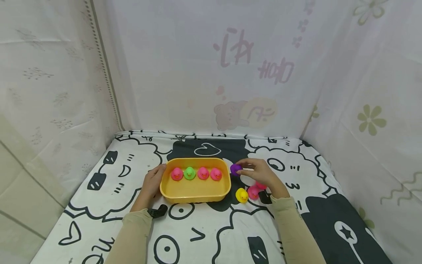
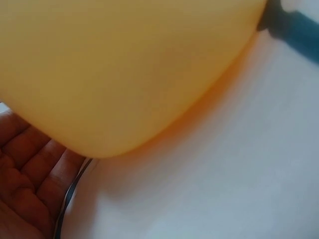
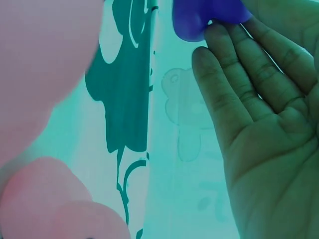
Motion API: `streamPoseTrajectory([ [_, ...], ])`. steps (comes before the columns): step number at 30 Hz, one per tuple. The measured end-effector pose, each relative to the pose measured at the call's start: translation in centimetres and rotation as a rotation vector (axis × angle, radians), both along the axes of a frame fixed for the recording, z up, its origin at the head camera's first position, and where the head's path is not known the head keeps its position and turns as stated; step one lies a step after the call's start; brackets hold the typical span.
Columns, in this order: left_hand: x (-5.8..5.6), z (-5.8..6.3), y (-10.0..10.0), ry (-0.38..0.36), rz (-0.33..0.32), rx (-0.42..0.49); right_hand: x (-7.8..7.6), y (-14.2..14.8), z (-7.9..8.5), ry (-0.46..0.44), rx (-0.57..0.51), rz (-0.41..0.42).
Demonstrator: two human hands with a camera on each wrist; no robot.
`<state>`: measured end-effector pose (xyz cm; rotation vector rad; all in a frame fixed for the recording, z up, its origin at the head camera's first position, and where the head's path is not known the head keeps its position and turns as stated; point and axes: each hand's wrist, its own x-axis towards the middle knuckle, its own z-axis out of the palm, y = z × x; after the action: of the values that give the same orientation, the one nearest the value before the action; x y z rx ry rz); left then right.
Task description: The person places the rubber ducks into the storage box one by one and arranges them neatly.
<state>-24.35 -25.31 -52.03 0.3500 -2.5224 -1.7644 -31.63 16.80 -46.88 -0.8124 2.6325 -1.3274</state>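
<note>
A yellow tray [image 1: 196, 192] lies on the patterned cloth with a row of rubber ducks along its far side: a pink duck [image 1: 176, 174], a green duck [image 1: 189, 173] and two more pink ones. My left hand [image 1: 153, 182] rests against the tray's left end; in the left wrist view its fingers [image 2: 37, 164] lie along the outer wall. Just right of the tray, my right hand [image 1: 258, 172] pinches a purple duck [image 1: 235, 169] at the fingertips. That purple duck [image 3: 209, 15] shows partly at the top of the right wrist view, the thumb largely hidden.
Below my right hand a yellow duck [image 1: 241, 195] and pink ducks [image 1: 253, 192] sit close together on the cloth, partly covered by the wrist. Each wrist wears a dark strap. Pale printed curtains [image 1: 184, 73] stand behind and at both sides.
</note>
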Motion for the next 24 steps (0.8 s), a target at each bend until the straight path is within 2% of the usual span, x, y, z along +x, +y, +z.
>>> streamPoseTrajectory([
  [6,0.0,-0.2,0.1,0.0,0.005,0.005,0.3,-0.2,0.2,0.013,-0.026,0.017],
  [14,0.1,-0.1,0.1,0.014,0.006,-0.006,0.2,-1.0,1.3,0.016,-0.034,0.06],
  [19,0.2,-0.1,0.2,-0.012,0.006,0.03,0.0,-2.2,2.0,0.015,0.016,0.121],
  [24,0.3,0.0,0.3,-0.021,0.012,0.032,-0.1,-4.5,2.3,0.036,0.086,0.229],
])
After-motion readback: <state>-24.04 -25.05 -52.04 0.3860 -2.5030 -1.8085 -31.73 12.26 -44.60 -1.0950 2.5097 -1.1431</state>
